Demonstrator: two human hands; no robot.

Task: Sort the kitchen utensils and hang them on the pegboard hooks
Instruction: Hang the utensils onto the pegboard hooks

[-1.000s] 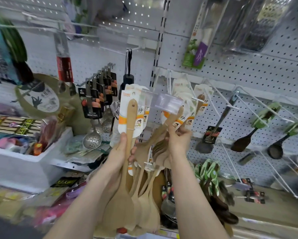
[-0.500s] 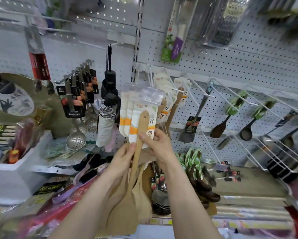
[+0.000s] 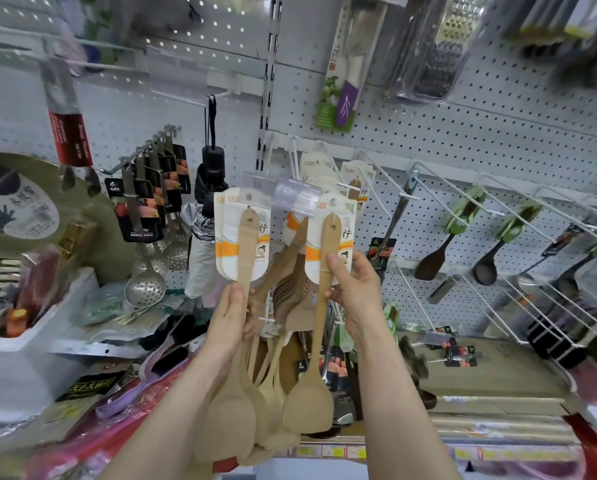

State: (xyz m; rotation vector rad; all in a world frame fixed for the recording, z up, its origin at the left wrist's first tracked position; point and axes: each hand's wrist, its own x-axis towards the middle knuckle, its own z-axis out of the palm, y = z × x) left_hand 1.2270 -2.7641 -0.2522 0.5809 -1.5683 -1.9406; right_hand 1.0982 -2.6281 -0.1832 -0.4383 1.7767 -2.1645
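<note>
Head view, right hand now pinching one wooden spatula pulled apart, left hand gripping remaining spatula bundle

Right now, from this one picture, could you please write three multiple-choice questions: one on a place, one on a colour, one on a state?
1. Where do the metal skimmers hang?
A. to the left of the left hand
B. to the right of the right hand
C. between the two hands

2. What colour are the cards on the dark spoons?
A. red
B. green
C. blue

3. What is the right hand doing?
A. hanging open
B. making an empty fist
C. gripping one wooden spatula

Answers: 1 A, they hang beyond the left hand. 2 B, green cards sit on their handles. 3 C, thumb and fingers close round the handle.
</note>
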